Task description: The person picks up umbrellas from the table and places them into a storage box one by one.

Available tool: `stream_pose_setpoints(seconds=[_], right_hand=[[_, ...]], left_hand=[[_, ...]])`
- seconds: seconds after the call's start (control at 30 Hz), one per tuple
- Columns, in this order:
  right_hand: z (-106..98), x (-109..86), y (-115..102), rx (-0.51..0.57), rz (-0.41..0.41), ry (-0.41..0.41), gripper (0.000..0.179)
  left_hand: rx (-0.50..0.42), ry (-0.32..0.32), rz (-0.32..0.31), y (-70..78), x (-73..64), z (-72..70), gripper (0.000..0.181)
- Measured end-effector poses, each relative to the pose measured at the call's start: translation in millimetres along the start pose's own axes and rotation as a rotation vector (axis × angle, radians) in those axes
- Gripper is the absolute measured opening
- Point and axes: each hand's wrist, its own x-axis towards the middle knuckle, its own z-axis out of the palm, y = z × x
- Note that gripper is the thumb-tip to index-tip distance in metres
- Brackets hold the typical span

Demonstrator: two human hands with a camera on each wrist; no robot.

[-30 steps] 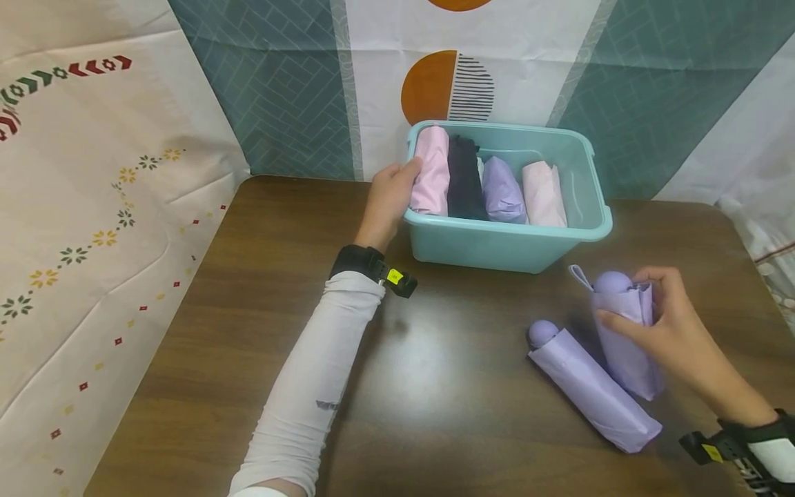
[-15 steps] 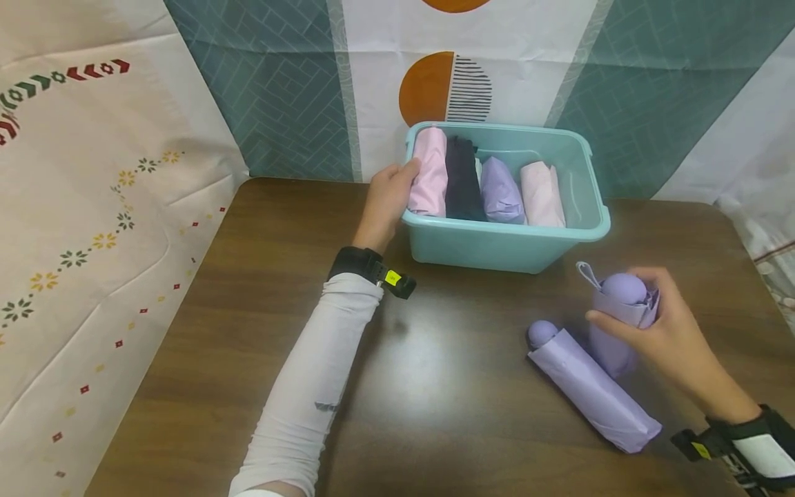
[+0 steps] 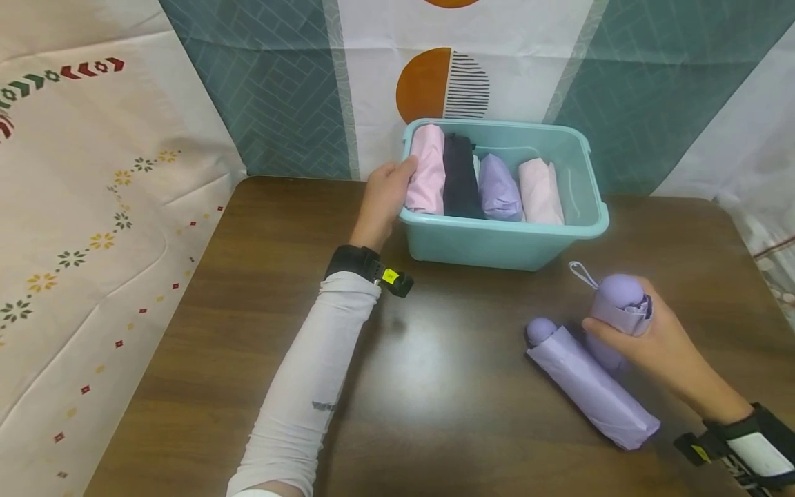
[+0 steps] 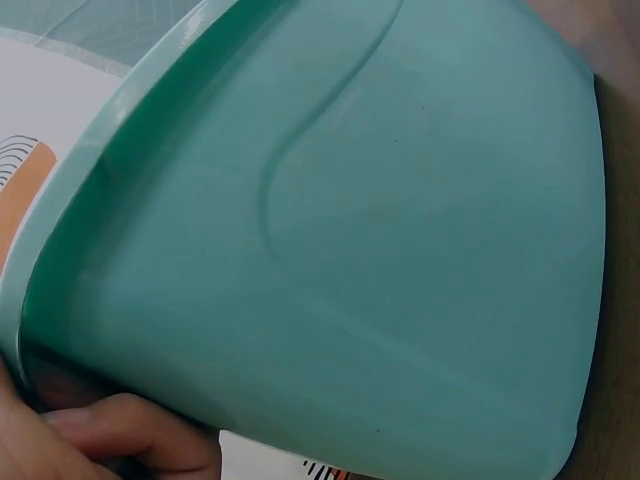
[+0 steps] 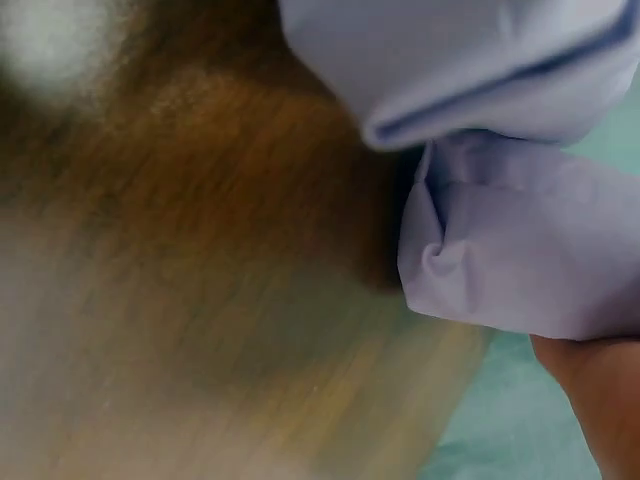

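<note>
My left hand (image 3: pixel 385 197) grips the left end of a light teal plastic bin (image 3: pixel 497 245) at its rim; in the left wrist view curled fingers (image 4: pixel 140 435) show under that rim. With my right hand (image 3: pixel 661 345) I hold a lavender folding umbrella (image 3: pixel 621 293) around its upper part. Its round knob handle points up, its wrist loop sticks out to the left, and its lower end is partly hidden. A second lavender folding umbrella (image 3: pixel 593 390) lies slantwise on the table beside it. The right wrist view shows the held umbrella's fabric end (image 5: pixel 520 240).
Inside the bin stand a pink bundle (image 3: pixel 426 169), a black bundle (image 3: pixel 461 176), a lavender bundle (image 3: pixel 499 190) and a pale pink bundle (image 3: pixel 542 193). The bin is at the back of the brown wooden table (image 3: pixel 422 414), against a patterned curtain (image 3: pixel 279 90).
My right hand has tipped its umbrella more upright, knob toward the camera, and its lower end has drawn up behind the lying umbrella. The left hand stays on the bin.
</note>
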Motion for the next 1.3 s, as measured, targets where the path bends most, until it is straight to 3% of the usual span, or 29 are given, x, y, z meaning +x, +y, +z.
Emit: stream_pose_setpoints(seconds=[0.1,0.23,0.43,0.63,0.9,1.03,1.3], right_hand=[[-1,-2.2,2,-0.041,0.042,0.008,0.049],[-2,-3.6,2,-0.016,0.057,0.007,0.041],[0,-1.0,1,0.071,0.012,-0.024,0.040],[-2,-1.6,7,-0.034,0.097,0.005,0.042],[-3,-3.1,6,-0.021,0.081,0.034,0.043],[-2,-3.1,3,0.018,0.070,0.059,0.039],[-6,4.2,-3,0.081,0.048,0.185,0.033]], left_hand=[[-0.005,0.002,0.006,-0.2,-0.2,0.7,0.037],[-0.003,0.002,0.006,-0.3,-1.6,1.4,0.037],[-0.001,0.014,0.007,-0.9,-3.3,1.4,0.037],[0.006,0.007,0.002,0.2,-3.6,2.1,0.038],[0.006,0.006,0.003,0.2,-2.0,1.2,0.038],[0.014,0.010,0.002,-0.6,-2.5,1.3,0.039],[0.012,0.008,0.006,-0.1,-3.4,1.8,0.038]])
